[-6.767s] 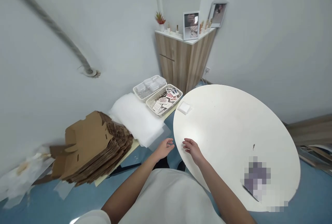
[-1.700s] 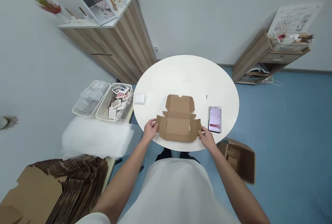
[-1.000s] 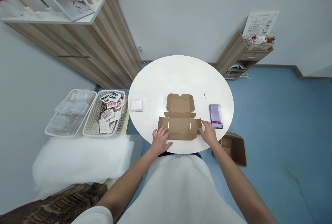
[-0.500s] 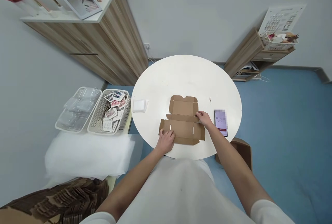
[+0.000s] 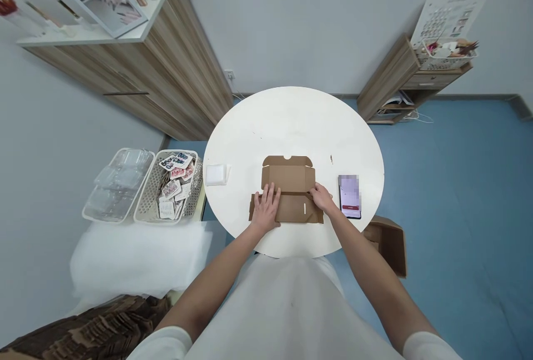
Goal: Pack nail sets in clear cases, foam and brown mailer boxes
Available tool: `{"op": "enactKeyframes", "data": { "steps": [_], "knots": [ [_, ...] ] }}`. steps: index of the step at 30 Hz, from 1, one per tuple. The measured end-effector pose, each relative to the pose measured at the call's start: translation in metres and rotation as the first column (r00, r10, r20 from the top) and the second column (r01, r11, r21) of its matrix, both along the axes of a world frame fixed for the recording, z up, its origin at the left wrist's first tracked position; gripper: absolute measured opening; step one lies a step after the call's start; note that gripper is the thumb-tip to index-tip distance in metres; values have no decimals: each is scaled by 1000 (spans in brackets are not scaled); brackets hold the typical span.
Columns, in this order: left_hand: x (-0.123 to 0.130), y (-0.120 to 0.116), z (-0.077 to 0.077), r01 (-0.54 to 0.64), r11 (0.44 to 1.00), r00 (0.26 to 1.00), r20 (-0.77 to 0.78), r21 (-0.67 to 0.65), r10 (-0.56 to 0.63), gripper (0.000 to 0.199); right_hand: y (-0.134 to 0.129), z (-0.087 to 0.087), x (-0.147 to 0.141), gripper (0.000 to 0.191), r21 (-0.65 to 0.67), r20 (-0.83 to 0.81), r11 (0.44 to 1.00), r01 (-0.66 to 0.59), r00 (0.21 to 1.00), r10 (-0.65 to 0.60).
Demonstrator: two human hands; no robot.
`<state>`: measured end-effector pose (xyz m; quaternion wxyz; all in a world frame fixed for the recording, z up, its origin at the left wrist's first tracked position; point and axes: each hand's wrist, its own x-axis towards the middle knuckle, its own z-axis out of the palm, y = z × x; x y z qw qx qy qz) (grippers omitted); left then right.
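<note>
A brown cardboard box blank [image 5: 291, 178], partly folded, lies on the white oval table [image 5: 291, 121] in front of me. Its near flap is turned inward over the lower panel. My left hand [image 5: 265, 210] rests on the left of that panel with fingers spread out. At the right end of the middle crease, my right hand [image 5: 321, 198] has its fingers closed on the cardboard's edge and side flap. A small white packet [image 5: 216, 174] lies at the table's left, and a phone [image 5: 350, 198] with a lit screen sits to the right of my right hand.
Left of the table are a white basket [image 5: 144, 207] of printed cards, a tray of clear plastic packs [image 5: 112, 199], white wrapping sheets [image 5: 141, 257] and stacked brown cardboard [image 5: 95, 329]. An open cardboard box [image 5: 389, 246] stands on the floor at right.
The near flap has been folded inward over the lower panel. My left hand has moved up and spread across the cardboard; my right hand has shifted slightly down along its right side.
</note>
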<state>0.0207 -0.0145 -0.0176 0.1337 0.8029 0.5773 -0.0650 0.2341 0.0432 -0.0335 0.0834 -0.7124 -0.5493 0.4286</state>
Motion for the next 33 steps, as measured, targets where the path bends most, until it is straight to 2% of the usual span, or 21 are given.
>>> {"op": "enactKeyframes", "data": {
  "steps": [3,6,8,9,10,12,14,15,16,19,21,24,26,29,33],
  "knots": [
    [1,5,-1,39,999,999,-13,-24,-40,119,-5,0,-1,23,-36,54,997,-63,996,65],
    [0,5,-3,79,996,997,-10,-44,-79,120,-14,5,-2,26,-34,90,997,-63,994,66],
    [-2,3,-6,87,995,996,-11,-41,-88,120,-25,11,-4,37,94,204,994,-51,978,31],
    [-3,2,-7,91,995,996,-10,-37,-91,119,-31,15,-5,48,187,276,979,-81,961,27],
    [-3,1,-8,95,995,995,-7,-32,-95,119,-38,19,-7,61,273,342,949,-155,938,55],
    [-4,-1,-9,101,995,995,0,-20,-101,118,-52,24,-11,84,352,436,847,-398,871,228],
    [-3,-3,-8,107,994,994,3,-9,-107,116,-64,23,-18,97,322,483,716,-619,758,438],
    [-3,-5,-7,110,994,994,7,-4,-110,116,-69,21,-21,101,293,500,671,-681,707,499],
    [-3,-6,-5,109,994,994,12,0,-109,116,-73,18,-24,104,264,516,650,-713,674,529],
    [-11,-12,1,31,999,999,23,26,-32,116,-81,7,-32,105,205,556,676,-708,653,515],
    [-26,-20,3,-100,993,995,30,56,99,117,-83,1,-34,104,193,566,697,-691,659,496],
    [-59,-38,-3,-343,937,939,62,71,339,114,-86,-3,-34,103,195,561,705,-682,667,490],
    [-79,-51,-12,-436,900,895,114,18,431,102,-87,-5,-34,101,197,556,716,-670,678,482],
    [-95,-61,-29,-430,901,870,242,-50,429,86,-89,-6,-35,100,199,549,734,-650,694,466],
    [-88,-53,-41,-403,912,823,407,-72,396,71,-91,-8,-37,101,196,552,745,-638,699,454]
  ]
}}
